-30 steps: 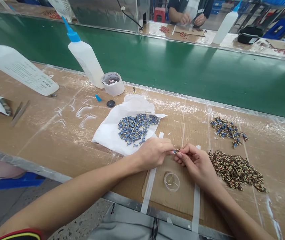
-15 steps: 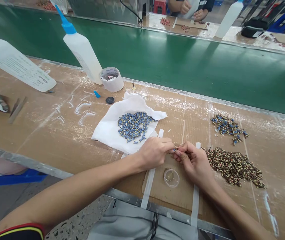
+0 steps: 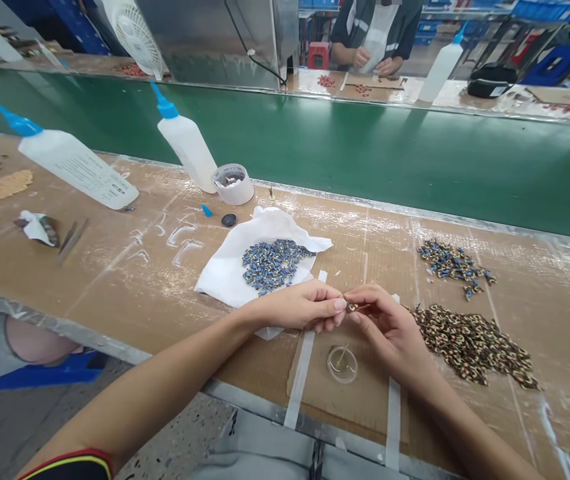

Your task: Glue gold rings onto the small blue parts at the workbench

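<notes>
My left hand [image 3: 301,309] and my right hand [image 3: 389,329] meet fingertip to fingertip above the cardboard-covered bench [image 3: 129,267]. Both pinch one small brown patterned piece [image 3: 351,307] between them. Just below the hands lies a small clear round lid [image 3: 342,364]. A white paper [image 3: 225,273] to the left of my hands carries a heap of small blue pieces [image 3: 272,263]. To the right lie a large pile of brown patterned pieces [image 3: 472,343] and a smaller blue-and-brown pile [image 3: 452,261].
Two white squeeze bottles with blue nozzles [image 3: 189,148] [image 3: 77,175] and a tape roll [image 3: 233,184] stand at the back left. A green conveyor belt [image 3: 365,150] runs behind the bench. Across it another person's hands [image 3: 375,61] work at a table.
The camera tilted up, showing more of the far side. My hands stayed together on the small piece; the left fingers stretched out further toward the right hand.
</notes>
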The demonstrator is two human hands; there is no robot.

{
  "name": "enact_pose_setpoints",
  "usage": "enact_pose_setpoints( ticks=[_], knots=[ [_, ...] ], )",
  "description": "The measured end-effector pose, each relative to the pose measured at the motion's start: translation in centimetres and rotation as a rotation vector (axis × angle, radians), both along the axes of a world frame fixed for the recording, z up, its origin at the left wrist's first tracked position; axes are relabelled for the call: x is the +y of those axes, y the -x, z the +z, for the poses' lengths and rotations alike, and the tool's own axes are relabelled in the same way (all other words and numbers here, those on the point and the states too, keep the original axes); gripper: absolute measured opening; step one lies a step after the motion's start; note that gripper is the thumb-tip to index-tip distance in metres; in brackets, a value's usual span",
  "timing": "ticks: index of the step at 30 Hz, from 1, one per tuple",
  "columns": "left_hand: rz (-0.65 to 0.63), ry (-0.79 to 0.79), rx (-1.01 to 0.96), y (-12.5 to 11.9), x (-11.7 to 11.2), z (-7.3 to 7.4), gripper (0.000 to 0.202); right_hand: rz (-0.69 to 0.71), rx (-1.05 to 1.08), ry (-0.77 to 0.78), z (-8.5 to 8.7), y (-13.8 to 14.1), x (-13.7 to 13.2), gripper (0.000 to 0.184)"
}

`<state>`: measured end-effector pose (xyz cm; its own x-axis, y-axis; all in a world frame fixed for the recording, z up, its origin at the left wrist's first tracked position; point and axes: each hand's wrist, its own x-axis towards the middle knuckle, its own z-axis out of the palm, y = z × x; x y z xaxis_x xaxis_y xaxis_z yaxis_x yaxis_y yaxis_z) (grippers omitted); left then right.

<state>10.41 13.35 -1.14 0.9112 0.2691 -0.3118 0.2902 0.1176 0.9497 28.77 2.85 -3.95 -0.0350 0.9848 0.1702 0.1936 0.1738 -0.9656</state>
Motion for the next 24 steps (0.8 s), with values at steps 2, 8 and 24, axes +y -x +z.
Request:
enact_pose_setpoints(
  ticks=[2,8,24],
  knots=[
    [0.018,-0.017,-0.017,-0.2,-0.2,-0.3,0.042,-0.010,-0.002,0.024,0.0,-0.1,0.0,0.010],
    [0.096,-0.284,-0.055,-0.3,-0.2,-0.2,0.044,-0.065,0.212,0.189,0.0,-0.1,0.0,0.010],
    [0.490,-1.299,0.206,1.7,4.3,-1.4,0.007,-0.676,-0.158,0.084,1.2,-6.1,0.2,0.029]
  ],
)
